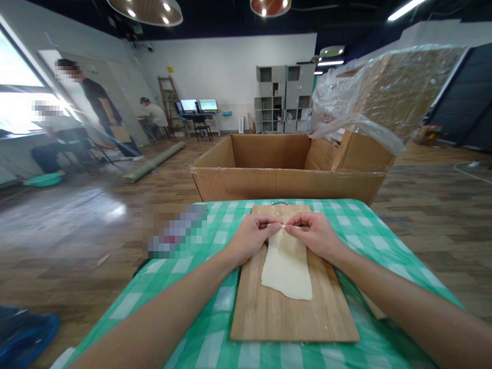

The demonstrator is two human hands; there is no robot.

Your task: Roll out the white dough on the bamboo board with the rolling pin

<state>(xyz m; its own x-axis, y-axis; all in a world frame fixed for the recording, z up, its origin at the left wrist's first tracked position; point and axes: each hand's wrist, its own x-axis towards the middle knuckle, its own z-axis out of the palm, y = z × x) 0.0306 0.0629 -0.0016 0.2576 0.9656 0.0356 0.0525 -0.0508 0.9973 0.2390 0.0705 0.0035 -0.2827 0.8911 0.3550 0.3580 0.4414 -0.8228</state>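
Observation:
A flat, pale sheet of dough (pixel 288 269) lies lengthwise on a wooden cutting board (pixel 265 320). Its near edge is uneven and spreads wider than the far end. My left hand (pixel 255 233) pinches the far edge of the dough between thumb and fingers. Close beside it, my right hand (pixel 313 233) pinches the same edge, the two thumbs nearly meeting. The fingers cover most of that far edge, so its shape is partly hidden. A metal handle (pixel 280 203) shows at the board's far end.
A green-and-white checked tablecloth (pixel 200 323) covers the table. Right behind it stands a large open cardboard box (pixel 284 182), with a plastic-wrapped piece rising at its right. A blurred-out object (pixel 175 233) lies at the table's left edge. Several people are farther off at left.

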